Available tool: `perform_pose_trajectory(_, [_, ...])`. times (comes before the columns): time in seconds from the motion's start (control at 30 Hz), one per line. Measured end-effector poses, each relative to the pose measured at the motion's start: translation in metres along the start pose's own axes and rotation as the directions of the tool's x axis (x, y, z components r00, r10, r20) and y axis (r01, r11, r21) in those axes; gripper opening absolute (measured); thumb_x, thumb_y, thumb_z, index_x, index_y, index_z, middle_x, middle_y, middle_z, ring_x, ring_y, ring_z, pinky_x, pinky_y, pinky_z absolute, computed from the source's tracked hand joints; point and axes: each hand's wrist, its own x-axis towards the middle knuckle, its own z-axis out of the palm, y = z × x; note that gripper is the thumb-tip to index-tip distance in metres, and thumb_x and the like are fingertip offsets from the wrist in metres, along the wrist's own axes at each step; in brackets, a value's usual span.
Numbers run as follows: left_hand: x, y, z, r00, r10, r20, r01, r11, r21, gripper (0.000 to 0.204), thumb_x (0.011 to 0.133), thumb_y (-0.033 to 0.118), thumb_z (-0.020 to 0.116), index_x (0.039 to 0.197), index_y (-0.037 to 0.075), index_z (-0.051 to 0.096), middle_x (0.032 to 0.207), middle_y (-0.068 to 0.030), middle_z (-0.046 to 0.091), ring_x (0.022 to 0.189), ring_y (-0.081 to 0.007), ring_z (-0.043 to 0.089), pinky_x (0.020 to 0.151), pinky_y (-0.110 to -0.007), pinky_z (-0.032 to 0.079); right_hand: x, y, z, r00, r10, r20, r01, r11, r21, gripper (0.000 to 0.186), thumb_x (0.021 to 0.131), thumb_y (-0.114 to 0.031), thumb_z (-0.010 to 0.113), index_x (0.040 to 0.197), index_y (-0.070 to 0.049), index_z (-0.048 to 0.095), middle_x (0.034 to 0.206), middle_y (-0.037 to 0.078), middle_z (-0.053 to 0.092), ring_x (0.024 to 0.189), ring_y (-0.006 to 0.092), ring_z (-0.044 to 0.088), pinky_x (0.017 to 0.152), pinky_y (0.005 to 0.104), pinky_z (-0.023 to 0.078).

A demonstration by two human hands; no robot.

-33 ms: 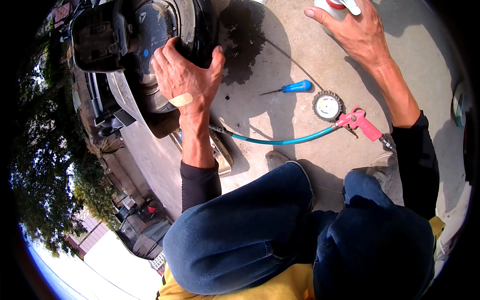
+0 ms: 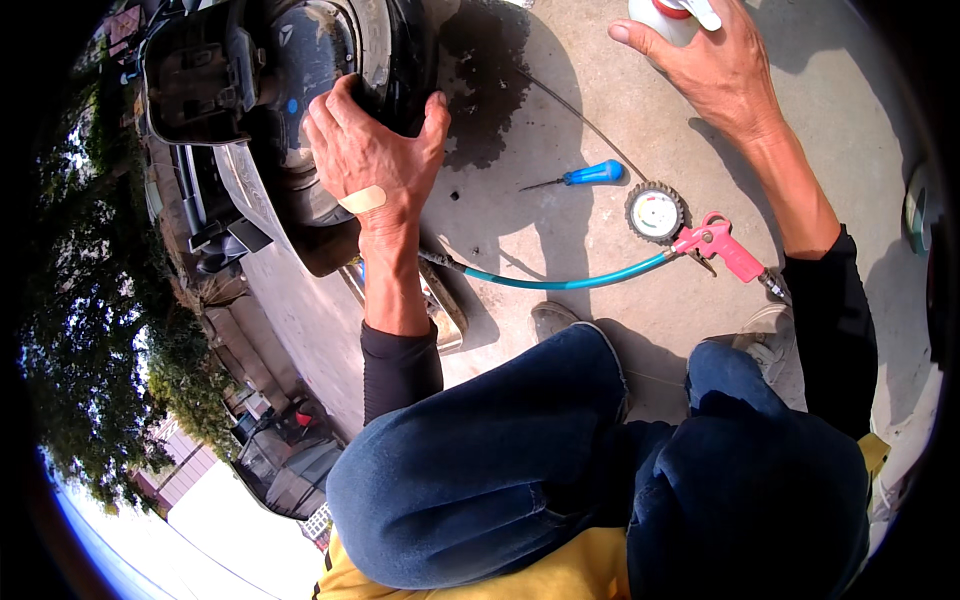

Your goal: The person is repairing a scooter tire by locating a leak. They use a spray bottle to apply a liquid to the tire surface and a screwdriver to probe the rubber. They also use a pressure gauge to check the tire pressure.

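Note:
At the upper left is a dusty dark wheel point(image 2: 318, 50) with a black tyre point(image 2: 408, 60) and a blue dot on its hub. My left hand point(image 2: 375, 155), with a tan plaster by the wrist, grips across the tyre, its thumb on one side and its fingers on the other. At the top right, my right hand point(image 2: 715, 80) is wrapped round a white spray bottle point(image 2: 662, 18) with a red collar and a white trigger. The top of the picture cuts off part of the bottle.
On the concrete lie a blue-handled pointed tool point(image 2: 595, 173), a pink inflator gun point(image 2: 725, 245) with a round gauge point(image 2: 657, 212), and its teal hose point(image 2: 560, 283). A dark wet patch point(image 2: 485, 80) spreads beside the tyre. A tray point(image 2: 447, 310) sits partly behind my left forearm.

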Motion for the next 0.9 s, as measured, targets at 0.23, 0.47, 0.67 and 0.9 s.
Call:
perform_pose_trajectory(0.23, [-0.001,-0.006,-0.009,1.0,0.012,-0.012,-0.012,1.0,0.018,0.08,0.075,0.048,0.088,0.13,-0.004,0.061,0.119,-0.0201,0.06,0.115,-0.0402,0.06,0.098,-0.05,0.053,-0.081,-0.032,-0.034,0.988,0.064,0.144,-0.081,0.99,0.117,0.035,0.09,-0.022,0.085,0.118,-0.008,0.068,0.113,0.007,0.067,0.109,0.0268,0.066,0.091,0.0401,0.054])
perform_pose_trajectory(0.47, [-0.002,-0.005,-0.004,1.0,0.023,-0.002,-0.023,1.0,-0.022,0.08,0.074,0.047,0.087,0.131,-0.003,0.06,0.12,-0.0198,0.059,0.116,-0.0402,0.06,0.098,-0.051,0.053,-0.145,-0.064,0.036,0.705,-0.252,0.662,0.338,0.941,-0.001,0.019,0.088,-0.011,0.072,0.107,-0.008,0.072,0.111,0.008,0.063,0.111,0.0251,0.06,0.089,0.0385,0.048])
perform_pose_trajectory(0.67, [0.001,-0.001,-0.005,1.0,0.021,-0.004,-0.021,0.999,-0.033,0.079,0.074,0.046,0.086,0.13,-0.003,0.06,0.121,-0.0195,0.059,0.115,-0.0392,0.059,0.097,-0.051,0.053,-0.141,-0.063,0.038,0.695,-0.212,0.687,0.344,0.937,-0.06,0.024,0.089,-0.01,0.069,0.113,-0.007,0.069,0.111,0.011,0.062,0.11,0.0261,0.06,0.087,0.0383,0.049])
perform_pose_trajectory(0.9, [-0.001,-0.003,-0.004,1.0,0.003,-0.001,-0.003,1.0,-0.023,0.078,0.074,0.044,0.086,0.131,-0.003,0.06,0.12,-0.0194,0.059,0.116,-0.0394,0.059,0.097,-0.051,0.052,-0.079,-0.108,0.014,0.805,0.213,0.553,-0.453,0.823,0.343,0.039,0.103,-0.006,0.057,0.141,-0.002,0.052,0.115,0.025,0.063,0.103,0.0434,0.069,0.094,0.0497,0.057])
